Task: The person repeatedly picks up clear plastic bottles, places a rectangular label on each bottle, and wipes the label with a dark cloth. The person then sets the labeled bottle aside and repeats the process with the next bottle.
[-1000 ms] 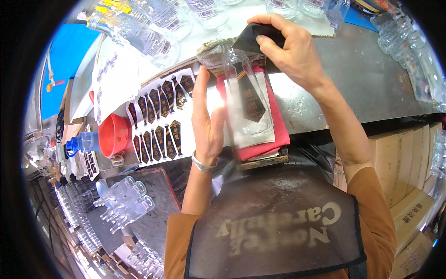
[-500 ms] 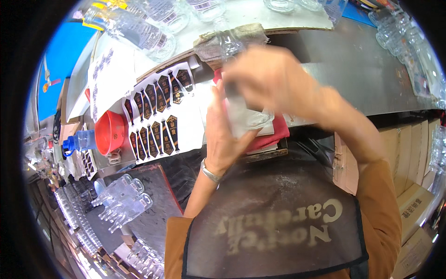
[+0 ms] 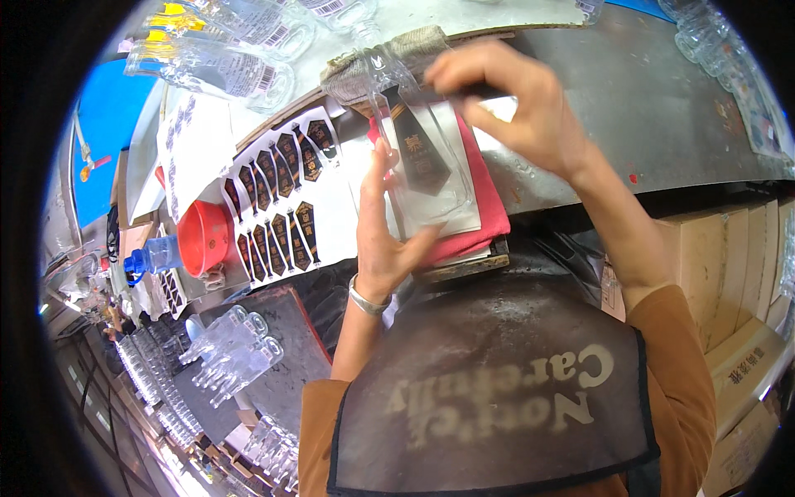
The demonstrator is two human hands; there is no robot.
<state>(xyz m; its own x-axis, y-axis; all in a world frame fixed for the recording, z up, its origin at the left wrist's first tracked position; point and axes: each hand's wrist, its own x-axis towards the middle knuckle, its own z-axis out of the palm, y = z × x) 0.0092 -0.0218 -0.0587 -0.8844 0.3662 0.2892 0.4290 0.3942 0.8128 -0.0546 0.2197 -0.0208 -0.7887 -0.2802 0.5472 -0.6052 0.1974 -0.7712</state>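
Observation:
A clear glass bottle [image 3: 460,195] lies on white paper over a red cloth [image 3: 489,190], its neck propped on a folded grey cloth [image 3: 348,79]. On its upper face sits a black tie-shaped label [image 3: 422,153] with gold marks. My left hand [image 3: 385,236] steadies the bottle, fingers along its left side and thumb by its base. Beside the bottle's neck, to the right, my right hand [image 3: 517,103] is closed round a dark, flat-looking tool [image 3: 468,93], mostly hidden by the fingers and blurred.
To the left lies a sheet of black tie-shaped labels [image 3: 286,195], with a red bowl [image 3: 203,238] and a blue-capped plastic bottle [image 3: 153,255] beyond. More labelled glass bottles [image 3: 224,70] lie at the far left. Several bottles [image 3: 236,352] rest on a lower dark board. Cardboard boxes [image 3: 704,257] stand at right.
My right hand has lifted off the bottle and moved up and right with the dark tool, uncovering the black label. My left hand stays at the bottle's side.

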